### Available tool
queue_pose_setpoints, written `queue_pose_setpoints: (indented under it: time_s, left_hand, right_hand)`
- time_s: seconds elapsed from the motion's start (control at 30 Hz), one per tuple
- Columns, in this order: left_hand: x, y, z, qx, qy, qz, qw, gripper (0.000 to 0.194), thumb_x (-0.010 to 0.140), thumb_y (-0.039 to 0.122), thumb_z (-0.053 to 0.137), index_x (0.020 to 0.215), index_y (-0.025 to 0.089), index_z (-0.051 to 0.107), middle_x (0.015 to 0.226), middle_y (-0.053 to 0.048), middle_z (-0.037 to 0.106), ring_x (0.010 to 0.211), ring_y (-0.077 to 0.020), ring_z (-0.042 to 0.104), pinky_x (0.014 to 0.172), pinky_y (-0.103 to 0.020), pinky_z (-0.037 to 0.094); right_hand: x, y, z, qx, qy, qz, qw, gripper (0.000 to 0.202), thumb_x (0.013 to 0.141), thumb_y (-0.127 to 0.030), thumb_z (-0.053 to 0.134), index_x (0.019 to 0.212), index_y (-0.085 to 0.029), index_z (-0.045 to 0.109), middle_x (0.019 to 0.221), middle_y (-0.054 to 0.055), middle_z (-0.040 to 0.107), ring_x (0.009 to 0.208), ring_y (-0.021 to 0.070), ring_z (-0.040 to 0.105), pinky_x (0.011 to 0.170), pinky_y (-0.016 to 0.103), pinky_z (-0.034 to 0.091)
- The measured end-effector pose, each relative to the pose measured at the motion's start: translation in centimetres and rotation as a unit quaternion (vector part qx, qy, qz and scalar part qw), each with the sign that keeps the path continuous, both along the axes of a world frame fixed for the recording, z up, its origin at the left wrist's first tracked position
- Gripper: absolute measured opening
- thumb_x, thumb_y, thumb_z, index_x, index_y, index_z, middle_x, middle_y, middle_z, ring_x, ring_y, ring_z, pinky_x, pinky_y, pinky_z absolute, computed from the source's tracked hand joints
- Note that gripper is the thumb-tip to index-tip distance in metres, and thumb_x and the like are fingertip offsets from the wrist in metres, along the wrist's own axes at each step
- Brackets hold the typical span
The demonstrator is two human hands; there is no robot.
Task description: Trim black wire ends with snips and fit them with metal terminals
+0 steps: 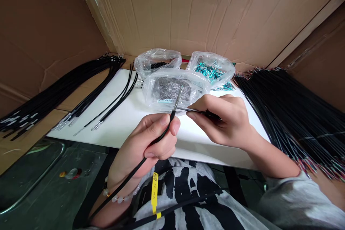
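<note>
Fingers on both the left hand (151, 140) and the right hand (226, 118) are pinched together, above a flat white board (115, 129). Rightward spreads a broad bundle of thin black cables (304, 111). Beyond the hands sits a clear plastic bag (149, 97) of grey metallic pieces (167, 89). Left grips a long black cable (129, 177), silvery end up; right holds a slim metal tool (186, 109) against or just beside that end.

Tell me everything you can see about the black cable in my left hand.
The black cable looks slim and smooth, curving up from the lower left through the left hand, pinched near its end. Its silvery tip slants upward in front of a clear bag. A thin metal tool in the right hand meets or nearly meets the tip's base.
</note>
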State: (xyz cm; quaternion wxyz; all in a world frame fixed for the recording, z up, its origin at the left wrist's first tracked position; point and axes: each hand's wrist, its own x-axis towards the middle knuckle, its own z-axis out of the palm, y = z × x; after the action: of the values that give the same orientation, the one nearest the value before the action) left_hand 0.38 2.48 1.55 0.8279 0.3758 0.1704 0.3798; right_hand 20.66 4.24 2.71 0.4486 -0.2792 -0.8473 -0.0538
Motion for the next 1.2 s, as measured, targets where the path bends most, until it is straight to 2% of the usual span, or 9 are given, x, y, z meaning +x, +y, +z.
queue_pose_setpoints:
  time_s: [0.2,0.5,0.7,0.93,1.2]
  left_hand:
    - [0.0,0.4,-0.1,-0.028,-0.038,-0.037,0.998,0.034,0.104,0.035,0.06,0.078,0.018,0.073,0.041,0.012,0.018,0.039,-0.0058,0.005,0.041,-0.02,0.018]
    - [0.1,0.4,0.0,-0.062,-0.066,-0.048,0.995,0.032,0.103,0.03,0.061,0.077,0.017,0.074,0.04,0.012,0.017,0.039,-0.0059,0.003,0.039,-0.021,0.015]
    - [0.7,0.7,-0.3,-0.014,-0.01,-0.001,1.0,0.037,0.107,0.032,0.052,0.078,0.018,0.072,0.044,0.011,0.02,0.041,-0.0063,0.007,0.042,-0.019,0.019]
    - [1.1,0.2,-0.1,0.039,0.08,0.087,0.992,0.035,0.105,0.029,0.054,0.077,0.017,0.07,0.045,0.009,0.023,0.044,-0.0066,0.014,0.045,-0.02,0.019]
    - [1.3,0.1,-0.1,0.067,0.107,0.11,0.986,0.033,0.104,0.031,0.057,0.076,0.019,0.07,0.045,0.009,0.024,0.045,-0.0076,0.015,0.047,-0.022,0.019]
  right_hand:
    - [0.1,0.0,0.3,-0.026,-0.01,0.023,0.999,0.022,0.102,-0.021,0.059,0.081,-0.02,0.052,0.057,-0.009,0.036,0.047,0.0047,0.032,0.044,0.021,0.023]
    - [0.5,0.5,-0.5,0.031,-0.032,0.013,0.999,0.02,0.101,-0.02,0.06,0.083,-0.022,0.052,0.061,-0.007,0.044,0.051,0.0065,0.034,0.048,0.021,0.03]
    - [0.2,0.7,0.1,0.0,0.016,0.019,1.0,0.019,0.1,-0.017,0.06,0.082,-0.018,0.054,0.06,-0.009,0.042,0.05,0.0036,0.033,0.046,0.018,0.026]
    - [0.4,0.2,0.4,-0.05,-0.01,0.027,0.998,0.02,0.098,-0.014,0.062,0.081,-0.018,0.054,0.06,-0.009,0.037,0.049,0.0032,0.032,0.047,0.017,0.028]
    - [0.9,1.1,0.3,-0.055,-0.018,0.083,0.995,0.021,0.1,-0.018,0.06,0.081,-0.019,0.051,0.061,-0.009,0.038,0.05,0.0036,0.031,0.047,0.017,0.026]
